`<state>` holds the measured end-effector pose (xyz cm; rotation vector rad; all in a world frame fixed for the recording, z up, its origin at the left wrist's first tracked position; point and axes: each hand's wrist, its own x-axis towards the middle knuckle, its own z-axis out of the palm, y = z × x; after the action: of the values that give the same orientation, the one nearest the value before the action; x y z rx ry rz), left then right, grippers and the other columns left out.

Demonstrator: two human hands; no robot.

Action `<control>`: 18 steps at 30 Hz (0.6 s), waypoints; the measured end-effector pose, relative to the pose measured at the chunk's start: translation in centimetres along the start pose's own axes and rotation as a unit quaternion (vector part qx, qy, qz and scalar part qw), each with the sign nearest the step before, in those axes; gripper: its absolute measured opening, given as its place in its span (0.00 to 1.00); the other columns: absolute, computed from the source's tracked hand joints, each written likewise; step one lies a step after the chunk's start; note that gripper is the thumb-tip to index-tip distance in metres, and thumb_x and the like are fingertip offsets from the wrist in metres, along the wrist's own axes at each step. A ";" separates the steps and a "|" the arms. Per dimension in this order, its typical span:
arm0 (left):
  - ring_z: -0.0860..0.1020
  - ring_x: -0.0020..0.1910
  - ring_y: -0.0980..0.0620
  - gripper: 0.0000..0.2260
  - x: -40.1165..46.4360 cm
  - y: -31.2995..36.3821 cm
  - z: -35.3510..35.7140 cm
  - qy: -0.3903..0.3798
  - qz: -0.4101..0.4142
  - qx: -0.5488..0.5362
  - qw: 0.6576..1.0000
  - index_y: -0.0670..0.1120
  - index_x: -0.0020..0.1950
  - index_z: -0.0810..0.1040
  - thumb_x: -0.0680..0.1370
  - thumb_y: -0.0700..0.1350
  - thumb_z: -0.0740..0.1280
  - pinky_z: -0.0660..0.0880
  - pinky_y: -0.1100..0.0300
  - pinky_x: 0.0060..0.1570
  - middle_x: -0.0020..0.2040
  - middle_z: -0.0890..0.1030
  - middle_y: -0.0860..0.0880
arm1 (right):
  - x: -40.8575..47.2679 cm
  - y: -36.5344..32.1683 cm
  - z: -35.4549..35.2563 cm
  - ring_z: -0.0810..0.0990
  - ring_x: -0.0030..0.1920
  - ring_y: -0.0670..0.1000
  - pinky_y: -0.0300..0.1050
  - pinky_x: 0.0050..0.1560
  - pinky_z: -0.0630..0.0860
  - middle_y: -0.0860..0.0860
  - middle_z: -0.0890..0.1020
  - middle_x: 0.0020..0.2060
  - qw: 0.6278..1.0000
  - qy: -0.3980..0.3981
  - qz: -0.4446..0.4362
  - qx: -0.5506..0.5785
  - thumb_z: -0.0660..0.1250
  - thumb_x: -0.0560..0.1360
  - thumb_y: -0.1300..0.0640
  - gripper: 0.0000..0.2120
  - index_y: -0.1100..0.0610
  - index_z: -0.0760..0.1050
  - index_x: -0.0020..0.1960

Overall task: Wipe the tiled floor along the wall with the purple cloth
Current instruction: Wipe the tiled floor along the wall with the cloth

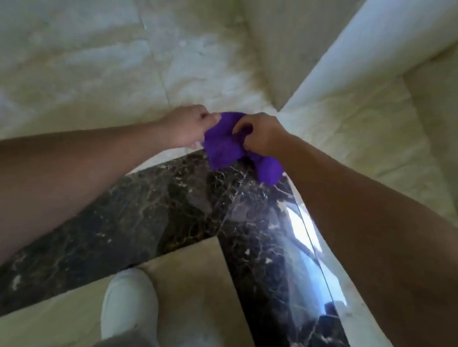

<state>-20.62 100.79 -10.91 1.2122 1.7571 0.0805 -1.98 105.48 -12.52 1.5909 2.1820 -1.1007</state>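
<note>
Wall [67,29]: pale marble, filling the view from 9 to 2 o'clock, with a corner edge running up toward 1 o'clock.
Floor [188,276]: beige tile framed by a dark veined border [180,196] that turns a corner near centre; the border follows the wall base.
Your shoe [129,304]: white, at 6 o'clock on the beige tile.
Purple cloth [223,144]: bunched between your hands at centre, a loose end hanging toward 5 o'clock; it looks lifted off the floor, though you cannot be sure from here.
Left hand [187,126]: grip closed tight on the cloth's left end.
Right hand [257,134]: grip pinched narrow on the cloth's right part.
Risk: wiping with a wad this tight gives little contact, so you would likely leave streaks beside the wall; the hanging end could drag under your shoe.
Risk: the polished border throws a bright glare at 4 o'clock, which can mask leftover dirt.
Hidden: your fingertips sit inside the folds; the frame is blurred, and your forearms cover the floor at both sides.
</note>
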 end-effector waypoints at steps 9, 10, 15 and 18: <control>0.86 0.46 0.43 0.15 -17.6 17.6 5.6 -0.049 -0.114 -0.301 0.945 0.49 0.62 0.75 0.84 0.57 0.59 0.85 0.48 0.46 0.54 0.84 0.45 | -22.8 0.9 -9.1 0.77 0.46 0.44 0.37 0.47 0.73 0.43 0.81 0.42 0.963 0.115 0.052 0.237 0.65 0.64 0.65 0.21 0.48 0.83 0.52; 0.86 0.49 0.43 0.16 -20.0 20.4 5.8 -0.064 -0.124 -0.313 0.939 0.49 0.62 0.76 0.83 0.58 0.60 0.85 0.47 0.45 0.55 0.84 0.45 | -26.6 0.9 -10.8 0.77 0.47 0.44 0.37 0.48 0.73 0.42 0.81 0.43 0.958 0.125 0.066 0.251 0.66 0.64 0.65 0.21 0.49 0.83 0.52; 0.84 0.51 0.48 0.12 -28.8 29.3 6.0 -0.122 -0.144 -0.385 0.904 0.51 0.55 0.81 0.78 0.57 0.70 0.81 0.52 0.46 0.60 0.85 0.46 | -40.9 0.4 -16.8 0.81 0.55 0.47 0.46 0.63 0.76 0.42 0.83 0.51 0.906 0.168 0.099 0.376 0.66 0.62 0.62 0.25 0.51 0.81 0.58; 0.83 0.54 0.47 0.19 -33.6 33.5 6.1 -0.152 -0.137 -0.417 0.886 0.46 0.65 0.81 0.77 0.54 0.72 0.79 0.53 0.51 0.65 0.83 0.43 | -49.1 0.2 -20.6 0.79 0.63 0.48 0.48 0.68 0.73 0.48 0.81 0.62 0.838 0.207 0.109 0.493 0.67 0.66 0.63 0.28 0.54 0.75 0.66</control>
<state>8.18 89.87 25.70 0.3197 1.3539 0.4113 22.17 84.07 29.85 2.5972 1.5622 -2.1607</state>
